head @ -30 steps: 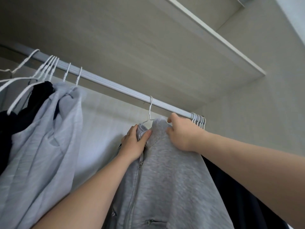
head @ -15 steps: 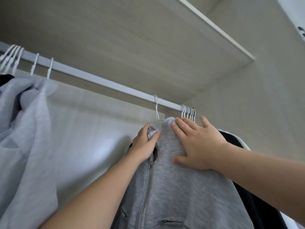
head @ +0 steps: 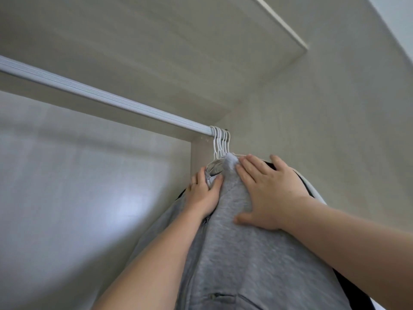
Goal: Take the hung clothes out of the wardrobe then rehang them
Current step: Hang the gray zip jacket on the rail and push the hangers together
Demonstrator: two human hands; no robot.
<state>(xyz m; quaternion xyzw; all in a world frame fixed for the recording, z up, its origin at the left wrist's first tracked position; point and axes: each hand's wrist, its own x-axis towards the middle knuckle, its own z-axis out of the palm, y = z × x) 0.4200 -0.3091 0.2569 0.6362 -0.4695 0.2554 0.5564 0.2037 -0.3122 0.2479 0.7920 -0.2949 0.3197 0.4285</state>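
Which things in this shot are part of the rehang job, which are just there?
In the job:
- grey zip jacket
- white hangers bunched at the rail's end
- rail
- left hand, gripping the jacket's collar
- right hand, flat on the jacket's shoulder
- dark garment behind the jacket

Just there:
- shelf above the rail
- wardrobe side wall

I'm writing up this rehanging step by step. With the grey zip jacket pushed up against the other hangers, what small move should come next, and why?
Probably let go and draw both hands back. The grey zip-up fleece jacket hangs with the cluster of white wire hanger hooks at the ribbed metal rail's end; the left hand pinches its collar, the right hand lies flat on its shoulder.
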